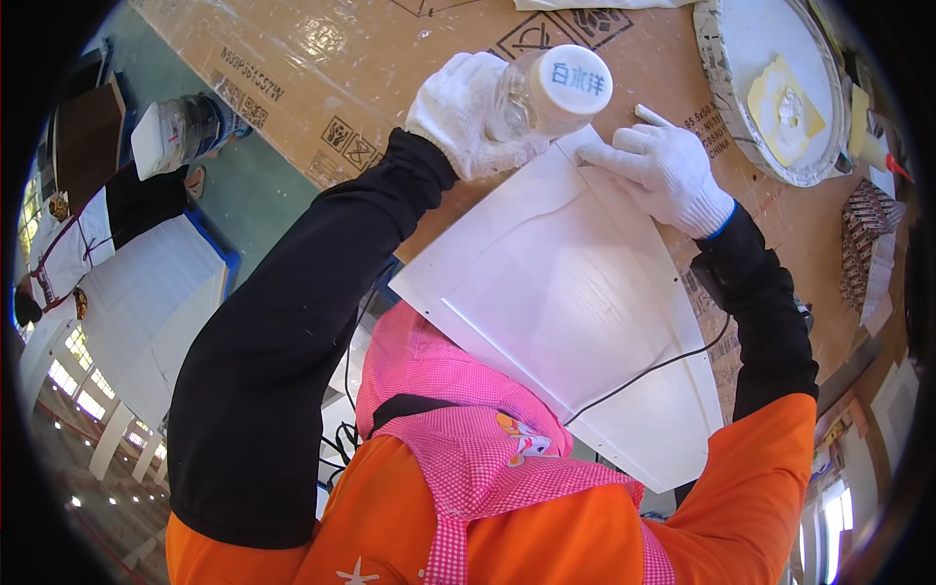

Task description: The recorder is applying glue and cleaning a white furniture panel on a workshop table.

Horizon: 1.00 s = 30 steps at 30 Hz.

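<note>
My left hand (458,115), in a white knit glove, is wrapped round a clear jar (522,102) with a round white lid bearing blue writing. The jar is over the far corner of a white panel (575,292) that slopes from the table toward my body. My right hand (668,171), gloved in white too, is at the panel's far right edge. Its index finger reaches onto the panel beside the jar, and the other fingers are curled. From the curled fingers a thin whitish stick (651,116) pokes out; its other end is hidden. Small dark holes show in the panel.
Brown printed cardboard (390,58) covers the table. At the far right is a paint-stained round white lid (770,58) with a yellowish piece (786,109) on it. A patterned packet (866,249) lies right. A black cable (663,366) crosses the panel. Another person (97,234) works at left.
</note>
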Each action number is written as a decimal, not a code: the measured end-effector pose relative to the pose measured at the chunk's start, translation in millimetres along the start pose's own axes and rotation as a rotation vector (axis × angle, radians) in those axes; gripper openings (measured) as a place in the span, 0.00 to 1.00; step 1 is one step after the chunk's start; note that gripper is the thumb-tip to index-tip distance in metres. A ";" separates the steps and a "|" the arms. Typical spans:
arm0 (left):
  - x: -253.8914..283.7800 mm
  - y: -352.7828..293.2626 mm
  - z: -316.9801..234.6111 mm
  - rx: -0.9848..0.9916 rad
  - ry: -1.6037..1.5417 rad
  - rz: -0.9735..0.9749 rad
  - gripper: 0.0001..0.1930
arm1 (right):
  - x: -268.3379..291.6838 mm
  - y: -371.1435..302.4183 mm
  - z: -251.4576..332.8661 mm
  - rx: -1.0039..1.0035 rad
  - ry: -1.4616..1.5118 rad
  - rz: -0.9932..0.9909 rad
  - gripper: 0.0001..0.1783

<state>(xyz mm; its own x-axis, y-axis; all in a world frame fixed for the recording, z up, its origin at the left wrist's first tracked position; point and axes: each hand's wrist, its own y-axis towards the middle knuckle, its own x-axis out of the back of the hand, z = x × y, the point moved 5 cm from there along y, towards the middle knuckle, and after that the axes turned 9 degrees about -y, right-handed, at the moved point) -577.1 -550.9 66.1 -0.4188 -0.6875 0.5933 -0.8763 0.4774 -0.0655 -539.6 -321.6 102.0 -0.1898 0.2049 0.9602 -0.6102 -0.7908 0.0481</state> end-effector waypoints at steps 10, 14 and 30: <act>3.5 0.5 -3.7 -0.182 -0.020 -0.115 0.29 | 2.7 2.1 0.8 0.015 0.015 0.012 0.17; 2.2 0.8 -2.8 -0.181 -0.017 -0.122 0.29 | 1.7 3.9 -2.1 -0.077 0.011 0.033 0.17; 5.1 0.7 -6.1 -0.154 -0.053 -0.100 0.29 | -5.5 -1.2 1.9 0.010 0.020 -0.005 0.20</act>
<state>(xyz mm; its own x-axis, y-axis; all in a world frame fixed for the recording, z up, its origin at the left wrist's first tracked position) -578.4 -550.7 73.9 -0.3474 -0.7616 0.5471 -0.8689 0.4808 0.1175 -536.3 -322.8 97.2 -0.2020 0.2206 0.9542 -0.6035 -0.7954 0.0561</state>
